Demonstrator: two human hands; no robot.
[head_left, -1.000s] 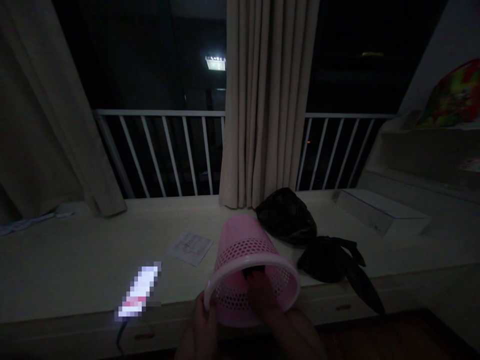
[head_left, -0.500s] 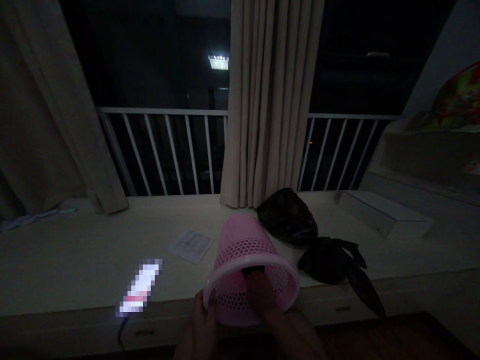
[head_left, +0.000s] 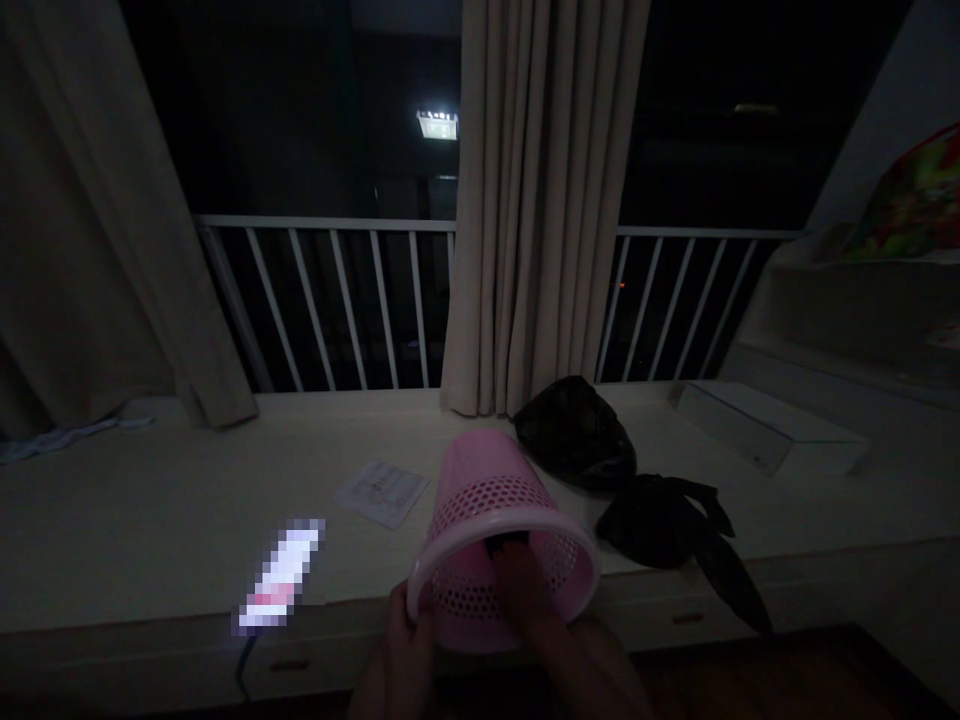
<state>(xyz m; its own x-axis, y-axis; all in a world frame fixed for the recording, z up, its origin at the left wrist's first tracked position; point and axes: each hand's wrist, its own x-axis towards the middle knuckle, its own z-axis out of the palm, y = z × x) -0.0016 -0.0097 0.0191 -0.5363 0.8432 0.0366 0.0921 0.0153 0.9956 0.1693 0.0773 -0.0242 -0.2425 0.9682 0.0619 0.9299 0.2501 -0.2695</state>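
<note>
A pink plastic wastebasket [head_left: 480, 460] with a band of round holes lies tilted, its mouth facing me, at the front edge of the white ledge. My left hand [head_left: 409, 625] is closed on the left side of its rim, thumb and fingers on either side. Inside the basket reaches my right hand [head_left: 519, 580], by something black [head_left: 504, 543] deep in it. The fingertips of that hand are hidden in the dark interior, so I cannot see whether they grip the black thing. Two black plastic bags, one bunched up [head_left: 577, 440] and one with long loose ends [head_left: 660, 520], lie right of the basket.
Left of the basket a printed sheet [head_left: 382, 492] lies on the ledge [head_left: 187, 490]. Further left is a bright, pixelated device [head_left: 281, 578] with a cable. A white box [head_left: 772, 425] stands at the right. Curtains [head_left: 547, 200] and a railing [head_left: 322, 225] are behind.
</note>
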